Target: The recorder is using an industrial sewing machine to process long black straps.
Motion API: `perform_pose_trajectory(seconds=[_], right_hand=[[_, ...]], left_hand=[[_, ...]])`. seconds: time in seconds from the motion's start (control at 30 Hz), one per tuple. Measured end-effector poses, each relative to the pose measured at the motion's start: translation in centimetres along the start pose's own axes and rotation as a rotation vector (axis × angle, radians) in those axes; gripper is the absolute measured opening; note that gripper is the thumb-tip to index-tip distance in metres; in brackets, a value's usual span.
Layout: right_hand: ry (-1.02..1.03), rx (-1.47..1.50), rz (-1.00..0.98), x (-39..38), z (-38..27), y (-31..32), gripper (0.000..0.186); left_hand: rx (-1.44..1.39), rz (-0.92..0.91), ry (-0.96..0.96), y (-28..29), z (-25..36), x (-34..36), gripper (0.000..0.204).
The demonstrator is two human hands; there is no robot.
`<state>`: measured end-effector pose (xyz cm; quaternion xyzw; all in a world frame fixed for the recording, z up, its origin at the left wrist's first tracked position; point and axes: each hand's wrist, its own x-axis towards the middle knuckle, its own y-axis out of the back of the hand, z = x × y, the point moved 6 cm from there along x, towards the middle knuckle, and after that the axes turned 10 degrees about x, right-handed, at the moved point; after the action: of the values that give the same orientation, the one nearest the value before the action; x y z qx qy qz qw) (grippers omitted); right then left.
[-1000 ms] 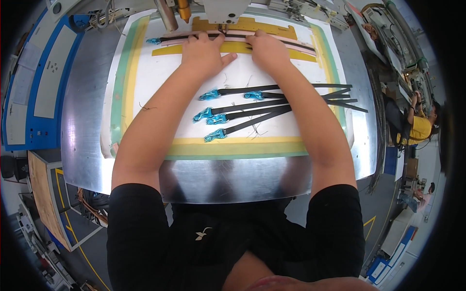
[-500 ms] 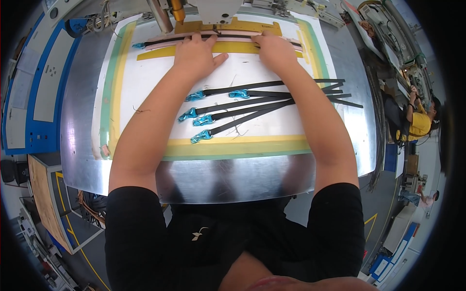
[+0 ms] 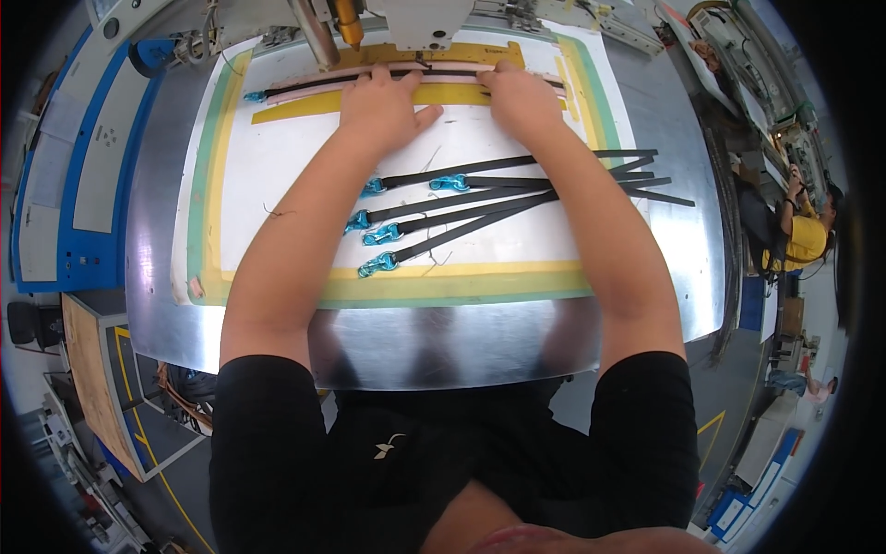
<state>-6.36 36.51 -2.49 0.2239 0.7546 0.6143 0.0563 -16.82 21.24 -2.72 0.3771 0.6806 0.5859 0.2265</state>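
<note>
My left hand [image 3: 380, 113] lies with spread fingers on a black strap [image 3: 305, 86] with a blue clip [image 3: 255, 96], set on pink strips between yellow template strips [image 3: 291, 113] under a white sewing-machine head [image 3: 413, 23]. My right hand [image 3: 521, 103] has curled fingers pinched or pressed on that strap, near its right part; the fingertips are small in view. Below my hands, several loose black straps [image 3: 461, 170] with blue clips [image 3: 450, 183] fan out across a white sheet [image 3: 268, 148] bordered by green and yellow tape, partly hidden by my forearms.
The sheet lies on a steel table [image 3: 425, 346]. A blue-and-white machine housing [image 3: 88, 249] and a wooden-topped frame [image 3: 88, 369] stand at left. At right are more machines and a co-worker in yellow [image 3: 803, 235]. A metal cylinder [image 3: 318, 37] hangs beside the head.
The sheet, template and straps have shifted left beneath the machine head. My left hand moved slightly left with them; my right hand stays on the strap.
</note>
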Motion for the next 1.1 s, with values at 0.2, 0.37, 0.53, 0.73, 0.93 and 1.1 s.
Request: perform_pose_trajectory(seconds=[0.2,0.37,0.53,0.73,0.93,1.1], right_hand=[[0.054,0.006,0.004,0.2,-0.7,-0.3,0.033],[0.091,-0.005,0.008,0.3,-0.8,-0.4,0.031],[0.059,0.023,-0.043,0.0,-0.1,0.1,0.036],[-0.027,-0.008,-0.039,-0.8,3.6,0.8,0.041],[-0.107,-0.044,-0.088,-1.6,6.7,1.9,0.044],[-0.086,-0.027,-0.079,-1.6,6.8,1.5,0.044]], left_hand=[[-0.016,-0.093,-0.033,-0.3,0.2,0.7,0.07],[-0.002,-0.074,-0.016,0.5,1.2,0.6,0.07],[0.01,-0.158,0.024,0.9,1.4,0.7,0.07],[0.007,-0.083,-0.027,0.3,1.8,1.4,0.067],[-0.059,-0.114,0.003,-0.1,1.7,1.5,0.066],[-0.054,-0.169,0.018,0.4,2.7,1.5,0.067]])
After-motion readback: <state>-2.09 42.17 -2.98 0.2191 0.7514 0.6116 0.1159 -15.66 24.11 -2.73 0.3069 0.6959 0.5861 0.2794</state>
